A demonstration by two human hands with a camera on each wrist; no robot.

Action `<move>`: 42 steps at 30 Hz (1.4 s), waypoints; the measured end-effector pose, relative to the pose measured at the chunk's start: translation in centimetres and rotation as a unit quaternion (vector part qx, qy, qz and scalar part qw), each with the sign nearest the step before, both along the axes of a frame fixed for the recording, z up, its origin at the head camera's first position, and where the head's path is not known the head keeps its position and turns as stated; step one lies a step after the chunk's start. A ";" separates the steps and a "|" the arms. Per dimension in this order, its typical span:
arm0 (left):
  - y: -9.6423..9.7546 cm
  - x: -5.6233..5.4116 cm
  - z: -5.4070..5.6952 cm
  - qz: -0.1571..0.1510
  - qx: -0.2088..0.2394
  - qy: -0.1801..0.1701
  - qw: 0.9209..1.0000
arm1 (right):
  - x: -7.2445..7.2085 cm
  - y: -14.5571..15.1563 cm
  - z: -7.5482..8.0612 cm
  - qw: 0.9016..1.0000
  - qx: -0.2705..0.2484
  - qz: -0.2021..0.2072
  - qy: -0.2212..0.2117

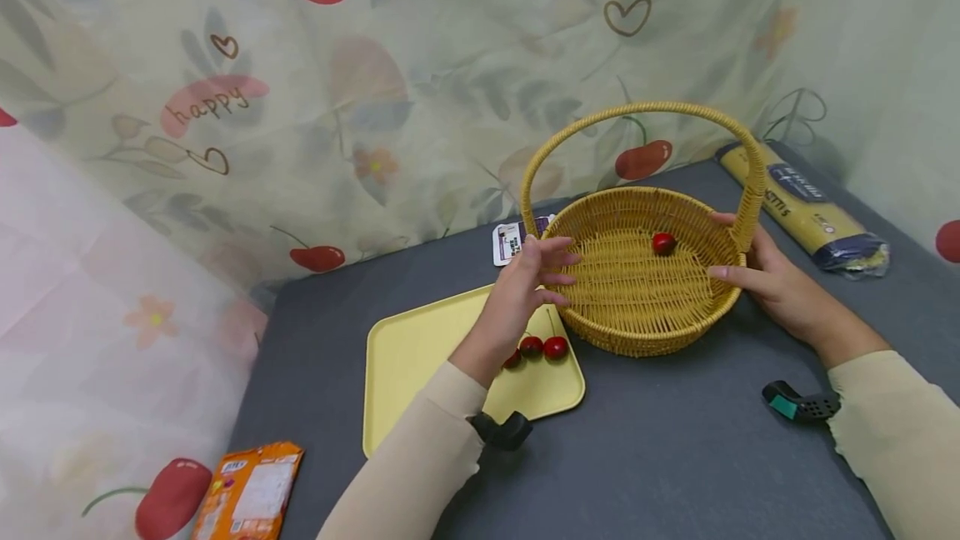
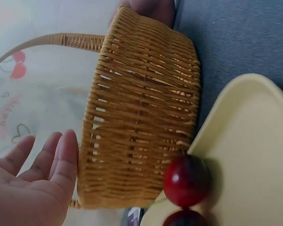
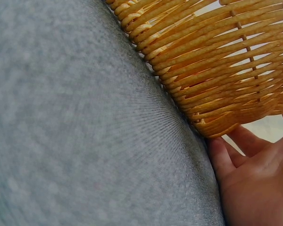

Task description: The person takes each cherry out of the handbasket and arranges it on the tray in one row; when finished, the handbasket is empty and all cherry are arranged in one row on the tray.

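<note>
A round yellow wicker basket [image 1: 645,340] with a tall arched handle stands on the dark grey table. One red cherry [image 1: 663,243] lies inside it. At the basket's right side my right hand [image 1: 780,282] grips it beside the handle's foot, thumb over the rim. In the right wrist view its fingers [image 3: 221,155] reach round the woven wall. My left hand [image 1: 517,294] is at the left rim with fingers spread and loosely extended. Beneath that hand, several cherries [image 1: 555,347] rest on a pale yellow tray [image 1: 412,357], partly covered by the wrist.
A yellow and blue pasta packet [image 1: 810,207] lies at the back right. An orange packet [image 1: 251,490] is at the front left. Behind the basket's left side sits a small white and purple packet [image 1: 507,243]. A patterned curtain [image 1: 420,107] hangs along the table's back.
</note>
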State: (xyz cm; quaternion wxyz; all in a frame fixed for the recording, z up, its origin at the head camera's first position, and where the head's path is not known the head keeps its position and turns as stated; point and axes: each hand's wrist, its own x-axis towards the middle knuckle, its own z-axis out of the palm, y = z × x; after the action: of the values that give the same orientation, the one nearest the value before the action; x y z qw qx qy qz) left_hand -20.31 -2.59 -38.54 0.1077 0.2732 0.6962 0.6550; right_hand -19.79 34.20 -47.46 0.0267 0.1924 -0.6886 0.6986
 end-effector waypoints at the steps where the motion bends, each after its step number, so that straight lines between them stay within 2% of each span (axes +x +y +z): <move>1: 0.3 -0.2 0.1 -0.003 0.002 -0.004 1.000 | 0.0 0.0 0.0 1.000 0.000 0.000 0.000; 6: 2.0 -1.2 0.3 -0.007 -0.002 -0.017 1.000 | 0.0 0.0 0.0 1.000 0.001 -0.003 0.001; 17: 6.2 -4.3 0.5 0.002 -0.074 -0.020 0.997 | 0.1 0.2 -0.3 1.000 -0.005 0.003 0.002; 24: 8.9 -5.9 0.6 -0.008 -0.099 -0.045 0.994 | 0.1 0.2 -0.2 1.000 0.016 -0.004 0.000; 27: 10.1 -6.6 0.4 -0.008 -0.109 -0.049 0.993 | 0.1 0.2 -0.1 1.000 0.022 -0.008 -0.003; 32: 11.4 -7.4 -0.6 -0.009 -0.123 -0.061 0.990 | 0.1 -0.2 0.0 1.000 0.019 -0.005 -0.005; 35: 11.8 -7.7 -1.1 -0.019 -0.150 -0.070 0.986 | 0.1 -0.3 0.0 1.000 0.016 -0.004 -0.005; 38: 11.9 -7.9 -1.5 -0.026 -0.192 -0.073 0.978 | 0.1 -0.4 0.0 1.000 0.017 -0.008 -0.006; 42: 12.2 -7.9 -1.7 -0.056 -0.241 -0.057 0.967 | 0.1 -0.2 0.2 1.000 0.022 -0.017 -0.005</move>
State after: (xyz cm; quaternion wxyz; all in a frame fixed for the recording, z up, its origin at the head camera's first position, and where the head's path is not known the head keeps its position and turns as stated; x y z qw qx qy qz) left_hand -28.17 9.61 -40.24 0.2461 0.2399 0.8098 0.4755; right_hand -19.73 33.98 -47.30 0.0310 0.1772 -0.7072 0.6837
